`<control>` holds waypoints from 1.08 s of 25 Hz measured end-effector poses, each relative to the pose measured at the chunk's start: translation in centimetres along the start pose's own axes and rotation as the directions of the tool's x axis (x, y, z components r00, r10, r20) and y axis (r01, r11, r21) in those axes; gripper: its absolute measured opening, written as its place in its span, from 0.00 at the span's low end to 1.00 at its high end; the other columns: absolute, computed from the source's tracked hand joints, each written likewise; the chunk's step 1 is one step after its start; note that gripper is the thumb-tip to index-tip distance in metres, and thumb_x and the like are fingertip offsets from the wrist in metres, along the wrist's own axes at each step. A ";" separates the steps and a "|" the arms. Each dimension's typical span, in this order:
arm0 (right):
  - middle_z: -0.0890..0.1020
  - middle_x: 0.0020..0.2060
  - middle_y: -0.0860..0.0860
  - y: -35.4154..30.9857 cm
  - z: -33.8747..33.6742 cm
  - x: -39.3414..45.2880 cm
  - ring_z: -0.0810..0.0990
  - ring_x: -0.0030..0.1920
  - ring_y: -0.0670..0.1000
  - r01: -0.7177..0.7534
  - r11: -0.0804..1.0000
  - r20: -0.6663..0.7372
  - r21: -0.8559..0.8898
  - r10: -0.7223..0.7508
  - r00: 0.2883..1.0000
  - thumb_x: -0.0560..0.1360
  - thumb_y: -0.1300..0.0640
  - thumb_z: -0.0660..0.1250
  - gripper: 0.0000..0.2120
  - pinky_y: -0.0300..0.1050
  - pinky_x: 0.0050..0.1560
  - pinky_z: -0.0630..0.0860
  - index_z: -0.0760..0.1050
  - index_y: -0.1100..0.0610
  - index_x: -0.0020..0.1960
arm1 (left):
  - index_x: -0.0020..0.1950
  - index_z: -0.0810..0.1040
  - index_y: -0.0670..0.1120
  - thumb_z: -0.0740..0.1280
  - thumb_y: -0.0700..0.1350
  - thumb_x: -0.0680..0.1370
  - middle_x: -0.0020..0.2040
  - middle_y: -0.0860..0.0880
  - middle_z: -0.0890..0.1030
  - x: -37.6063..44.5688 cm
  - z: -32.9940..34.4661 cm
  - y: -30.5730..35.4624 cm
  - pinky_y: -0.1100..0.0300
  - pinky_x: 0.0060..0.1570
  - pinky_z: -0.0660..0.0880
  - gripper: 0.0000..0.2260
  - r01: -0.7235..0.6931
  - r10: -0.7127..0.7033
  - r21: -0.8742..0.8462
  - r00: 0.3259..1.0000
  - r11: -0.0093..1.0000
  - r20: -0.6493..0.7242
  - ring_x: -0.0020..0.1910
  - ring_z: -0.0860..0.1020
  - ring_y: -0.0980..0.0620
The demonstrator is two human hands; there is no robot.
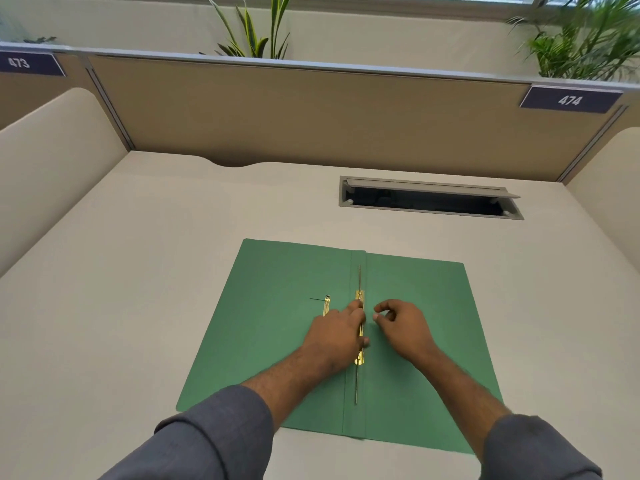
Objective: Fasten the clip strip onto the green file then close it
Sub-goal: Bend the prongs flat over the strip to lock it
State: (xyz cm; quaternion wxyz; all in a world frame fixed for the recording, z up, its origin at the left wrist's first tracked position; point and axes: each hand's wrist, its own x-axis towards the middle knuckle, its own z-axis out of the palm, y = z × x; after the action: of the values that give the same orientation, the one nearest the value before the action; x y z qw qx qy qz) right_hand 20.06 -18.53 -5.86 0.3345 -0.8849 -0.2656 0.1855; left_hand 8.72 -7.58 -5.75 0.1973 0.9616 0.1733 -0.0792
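Note:
The green file [277,306] lies open and flat on the desk. Along its centre fold runs a gold clip strip [360,358] with thin metal prongs stretching toward both ends. My left hand [337,336] rests on the middle of this strip, fingers and thumb pressing it. My right hand [403,327] hovers just right of the fold, fingers curled loosely with thumb and forefinger close together, holding nothing visible. A second small gold piece [326,304] with a thin prong lies on the left leaf, partly hidden behind my left hand.
An open cable hatch [429,200] is set into the desk [138,271] behind the file. Tan partition walls [311,112] enclose the desk at the back and sides, with plants above.

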 end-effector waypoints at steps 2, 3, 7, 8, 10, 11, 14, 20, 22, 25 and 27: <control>0.76 0.30 0.47 -0.1 0.5 -1.6 0.73 0.30 0.44 0.000 1.000 0.037 -0.011 0.000 0.999 0.74 0.56 0.69 0.11 0.40 0.35 0.69 0.81 0.59 0.55 | 0.62 0.73 0.44 0.63 0.43 0.78 0.74 0.51 0.67 0.4 -0.3 -0.5 0.43 0.53 0.76 0.13 -0.048 0.048 -0.084 0.999 0.995 0.008 0.55 0.77 0.41; 0.76 0.30 0.47 -0.1 0.7 -2.5 0.73 0.31 0.44 0.000 1.000 0.052 -0.007 0.000 0.999 0.74 0.55 0.70 0.13 0.40 0.36 0.68 0.80 0.58 0.56 | 0.63 0.74 0.43 0.63 0.42 0.78 0.73 0.50 0.69 0.5 -0.5 -0.9 0.45 0.57 0.75 0.14 -0.067 0.071 -0.155 0.997 0.986 0.020 0.58 0.77 0.41; 0.76 0.27 0.46 -0.8 1.8 -5.0 0.74 0.29 0.45 0.017 1.000 0.098 0.003 -0.017 0.995 0.70 0.53 0.73 0.20 0.39 0.33 0.69 0.77 0.54 0.61 | 0.63 0.78 0.46 0.65 0.43 0.78 0.70 0.48 0.74 -0.9 -1.8 -3.0 0.57 0.67 0.67 0.14 -0.020 0.008 -0.351 0.999 0.936 -0.037 0.66 0.74 0.47; 0.76 0.28 0.47 -1.0 2.1 -5.4 0.75 0.30 0.46 0.020 1.000 0.106 -0.005 -0.019 0.994 0.70 0.55 0.73 0.20 0.41 0.34 0.70 0.77 0.53 0.61 | 0.61 0.79 0.47 0.67 0.43 0.77 0.68 0.49 0.76 -1.6 -2.1 -3.8 0.57 0.66 0.68 0.13 0.003 -0.046 -0.374 0.994 0.928 -0.104 0.64 0.76 0.47; 0.77 0.28 0.47 -1.1 2.5 -5.9 0.75 0.30 0.47 0.010 1.000 0.112 -0.002 -0.010 0.994 0.70 0.58 0.72 0.21 0.42 0.35 0.72 0.75 0.53 0.62 | 0.59 0.80 0.47 0.68 0.44 0.75 0.63 0.49 0.79 -3.0 -2.6 -5.8 0.56 0.61 0.72 0.12 0.103 -0.214 -0.387 0.943 0.916 -0.256 0.60 0.78 0.46; 0.76 0.28 0.46 -1.1 2.6 -6.0 0.75 0.30 0.46 0.002 1.000 0.108 0.005 -0.002 0.994 0.71 0.59 0.72 0.21 0.41 0.34 0.72 0.75 0.53 0.63 | 0.58 0.81 0.47 0.68 0.43 0.74 0.62 0.48 0.80 -3.8 -2.9 -6.9 0.54 0.60 0.73 0.13 0.198 -0.318 -0.359 0.894 0.912 -0.314 0.59 0.77 0.45; 0.77 0.28 0.47 -1.4 2.5 -5.9 0.75 0.29 0.44 -0.009 0.999 0.096 0.032 0.006 0.995 0.70 0.61 0.73 0.24 0.36 0.31 0.70 0.74 0.54 0.65 | 0.58 0.80 0.48 0.66 0.45 0.70 0.60 0.45 0.78 -6.1 -3.4 -10.0 0.50 0.57 0.71 0.16 0.557 -0.568 -0.139 0.750 0.819 -0.340 0.58 0.74 0.41; 0.76 0.26 0.49 -1.7 2.2 -4.7 0.74 0.27 0.46 -0.018 0.997 0.127 0.075 0.008 0.992 0.70 0.63 0.73 0.24 0.38 0.30 0.71 0.74 0.55 0.65 | 0.62 0.68 0.43 0.66 0.59 0.68 0.58 0.43 0.70 -8.6 -3.0 -12.1 0.47 0.46 0.65 0.29 0.809 -0.838 -0.217 0.527 0.546 -0.143 0.58 0.70 0.39; 0.74 0.24 0.48 -1.6 2.3 -4.7 0.72 0.26 0.46 -0.013 0.993 0.116 0.114 -0.001 0.993 0.70 0.62 0.72 0.21 0.39 0.31 0.71 0.76 0.54 0.63 | 0.62 0.67 0.43 0.67 0.59 0.67 0.60 0.41 0.70 -8.7 -3.2 -12.8 0.48 0.46 0.66 0.30 0.814 -0.860 -0.281 0.494 0.509 -0.127 0.59 0.71 0.38; 0.71 0.23 0.46 -1.4 2.4 -4.7 0.69 0.26 0.46 -0.023 0.980 0.092 0.199 0.005 0.996 0.72 0.58 0.71 0.18 0.41 0.32 0.70 0.77 0.52 0.62 | 0.58 0.72 0.39 0.69 0.54 0.70 0.56 0.38 0.76 -9.1 -4.8 -15.2 0.52 0.45 0.70 0.24 0.762 -0.874 -0.482 0.486 0.432 -0.015 0.53 0.77 0.38; 0.71 0.25 0.47 -1.2 2.3 -4.7 0.69 0.27 0.46 -0.050 0.970 0.089 0.238 0.030 0.996 0.74 0.58 0.69 0.18 0.41 0.32 0.70 0.75 0.53 0.64 | 0.47 0.74 0.38 0.69 0.46 0.72 0.41 0.40 0.77 -9.6 -6.5 -16.4 0.57 0.35 0.69 0.12 0.637 -0.823 -0.691 0.558 0.340 0.109 0.35 0.75 0.44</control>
State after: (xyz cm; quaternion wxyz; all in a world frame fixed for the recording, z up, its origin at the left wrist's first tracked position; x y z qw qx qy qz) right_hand 14.76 -19.40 -5.92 0.4236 -0.8346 -0.2372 0.2604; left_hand -5.62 6.27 -3.48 0.4420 0.6392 0.6284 0.0341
